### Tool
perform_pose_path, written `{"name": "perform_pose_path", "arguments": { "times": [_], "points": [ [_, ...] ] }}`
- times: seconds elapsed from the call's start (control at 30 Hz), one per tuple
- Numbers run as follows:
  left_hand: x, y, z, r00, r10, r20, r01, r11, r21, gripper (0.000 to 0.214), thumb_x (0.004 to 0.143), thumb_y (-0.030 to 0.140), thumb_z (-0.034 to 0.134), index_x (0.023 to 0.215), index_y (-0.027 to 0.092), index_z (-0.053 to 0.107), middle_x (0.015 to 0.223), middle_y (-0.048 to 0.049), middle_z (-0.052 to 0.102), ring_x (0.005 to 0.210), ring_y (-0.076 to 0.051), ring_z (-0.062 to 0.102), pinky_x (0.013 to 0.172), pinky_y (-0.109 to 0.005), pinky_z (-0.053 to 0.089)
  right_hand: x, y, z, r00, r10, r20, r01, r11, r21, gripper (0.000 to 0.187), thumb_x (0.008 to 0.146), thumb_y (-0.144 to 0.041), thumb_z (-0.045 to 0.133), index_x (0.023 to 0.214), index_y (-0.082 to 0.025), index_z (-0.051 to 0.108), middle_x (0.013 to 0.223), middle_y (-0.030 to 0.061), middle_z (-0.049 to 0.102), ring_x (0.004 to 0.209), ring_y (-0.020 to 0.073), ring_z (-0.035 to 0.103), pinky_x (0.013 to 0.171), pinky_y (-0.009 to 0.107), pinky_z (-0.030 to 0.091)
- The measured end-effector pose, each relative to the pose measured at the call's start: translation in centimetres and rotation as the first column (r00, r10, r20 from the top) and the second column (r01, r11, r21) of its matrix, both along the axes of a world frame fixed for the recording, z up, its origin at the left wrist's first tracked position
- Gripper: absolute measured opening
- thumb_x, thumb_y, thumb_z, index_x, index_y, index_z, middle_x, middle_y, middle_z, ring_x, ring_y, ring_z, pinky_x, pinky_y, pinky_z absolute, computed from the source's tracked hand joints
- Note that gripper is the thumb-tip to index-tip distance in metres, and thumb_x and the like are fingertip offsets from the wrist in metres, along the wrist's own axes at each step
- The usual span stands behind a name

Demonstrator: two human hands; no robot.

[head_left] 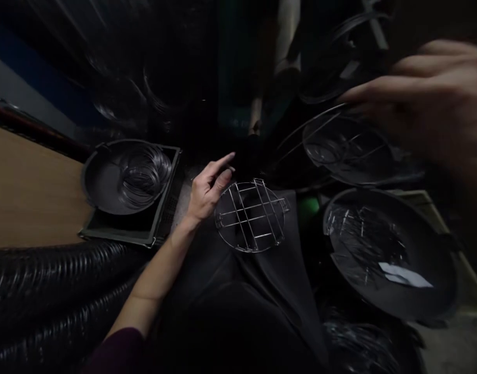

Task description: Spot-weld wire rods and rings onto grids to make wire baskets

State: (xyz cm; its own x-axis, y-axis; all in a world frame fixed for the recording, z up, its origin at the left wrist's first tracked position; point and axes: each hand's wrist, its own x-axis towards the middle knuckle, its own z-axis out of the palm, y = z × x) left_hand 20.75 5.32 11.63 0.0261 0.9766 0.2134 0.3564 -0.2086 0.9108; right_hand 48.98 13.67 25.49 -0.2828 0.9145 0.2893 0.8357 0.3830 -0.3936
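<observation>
A round wire rack (244, 221) with crossed bars rests on the dark cloth (300, 291) over my lap. My left hand (209, 189) hovers at the rack's upper left edge, thumb and index finger apart, with nothing visible between them. Up at the right, my right hand (428, 93) is blurred by motion. Its fingertips are pinched on a thin curved metal wire (308, 124), which extends down and left from them. Whether this wire forms a full ring I cannot tell.
At left, a dark basin (101, 182) holding wire rings (147, 174) stands on a crate (121, 234). At right, a large basin (428, 249) holds small wire pieces and a white scrap (405, 275). Another basin (347, 150) stands behind it. Machine parts (287, 36) rise ahead.
</observation>
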Motion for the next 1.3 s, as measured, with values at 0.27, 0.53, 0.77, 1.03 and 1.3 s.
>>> {"name": "perform_pose_path", "arguments": {
  "times": [0.27,0.53,0.77,1.03,1.3],
  "points": [
    [2.8,-2.3,1.7,0.927,0.063,0.369,-0.020,0.993,-0.120,0.034,0.093,0.044,0.055,0.115,0.020,0.064,0.054,0.0047,0.050,0.044,-0.007,0.044,0.043,-0.019,0.033,-4.5,-3.2,-5.9,0.938,0.330,-0.105,-0.340,0.934,-0.107,0.042,0.091,-0.039,0.058,0.130,-0.026,0.058,0.112,0.0037,0.065,0.100,0.0219,0.064,0.093,0.044,0.053],
    [1.6,-4.0,-4.0,0.941,0.324,0.100,-0.288,0.918,-0.272,0.034,0.086,0.026,0.059,0.118,0.019,0.067,0.057,0.0040,0.053,0.044,-0.007,0.039,0.046,-0.019,0.033,-2.4,-6.4,-17.3,0.953,-0.099,-0.288,0.061,0.989,-0.137,0.036,0.091,-0.030,0.044,0.118,-0.022,0.067,0.094,0.0071,0.069,0.078,0.0188,0.062,0.076,0.035,0.051],
    [1.5,-5.2,-4.8,0.909,0.240,-0.340,-0.332,0.910,-0.247,0.038,0.087,0.024,0.060,0.124,0.020,0.066,0.072,0.0003,0.067,0.068,-0.016,0.063,0.071,-0.026,0.050,-3.2,-5.2,-18.5,0.993,-0.118,-0.022,0.114,0.983,-0.143,0.038,0.089,-0.027,0.045,0.116,-0.026,0.071,0.080,0.0061,0.057,0.066,0.0177,0.052,0.062,0.031,0.042],
    [2.0,-6.3,-6.8,0.870,0.212,-0.445,-0.308,0.938,-0.157,0.040,0.099,0.036,0.043,0.130,0.019,0.060,0.108,-0.0099,0.067,0.101,-0.023,0.064,0.094,-0.037,0.051,-2.5,-6.2,-19.7,0.995,-0.094,-0.022,0.090,0.984,-0.154,0.041,0.090,-0.027,0.041,0.120,-0.023,0.068,0.092,0.0104,0.059,0.083,0.0233,0.057,0.078,0.040,0.049],
    [4.8,-8.7,-11.0,0.949,0.259,-0.178,-0.280,0.954,-0.104,0.072,0.093,0.065,0.036,0.151,0.024,0.024,0.131,-0.0141,0.054,0.123,-0.028,0.052,0.108,-0.051,0.038,0.2,-9.3,-21.4,0.989,-0.018,-0.149,-0.023,0.963,-0.267,0.055,0.097,-0.051,0.033,0.148,-0.030,0.038,0.131,0.0079,0.057,0.118,0.0271,0.055,0.101,0.051,0.044]
  ]
}}
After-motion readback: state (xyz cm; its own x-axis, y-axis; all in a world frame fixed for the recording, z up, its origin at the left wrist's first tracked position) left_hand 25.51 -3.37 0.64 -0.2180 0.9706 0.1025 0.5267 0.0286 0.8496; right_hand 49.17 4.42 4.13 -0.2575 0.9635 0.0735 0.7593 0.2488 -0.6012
